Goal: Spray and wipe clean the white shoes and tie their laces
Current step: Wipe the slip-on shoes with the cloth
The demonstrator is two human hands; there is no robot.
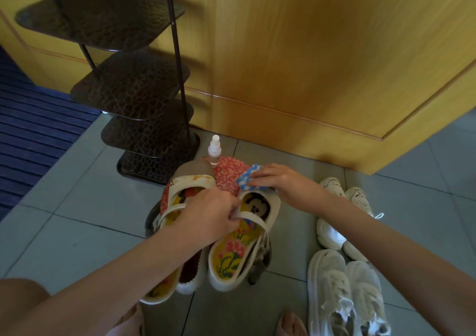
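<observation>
Left hand point(213, 214) pinches the strap of the right strap shoe point(247, 235), fingers curled round it. Right hand point(286, 183) grips a blue-and-white checkered cloth point(247, 181) and holds it on that shoe's toe end.

The shoe lies on a small stool point(231, 173) with a red patterned cushion, toe towards the stool's far edge, floral insole showing. A second strap shoe point(180, 196) lies just beside it on the stool's left side, partly under the left forearm.

Spray bottle point(214, 150) stands upright at the stool's far edge, cap on. Cannot tell whether it sits on the cushion or on the floor behind.

2 pairs of white lace-up sneakers are on the tiled floor point(77, 206) right of the stool: far pair point(332, 230), near pair point(345, 297). Neither hand touches them.

Dark tiered rack point(134, 90) stands beyond the stool on the left, against the yellow wooden panel point(309, 65). Blue ribbed mat point(31, 129) lies at the floor's left edge.
</observation>
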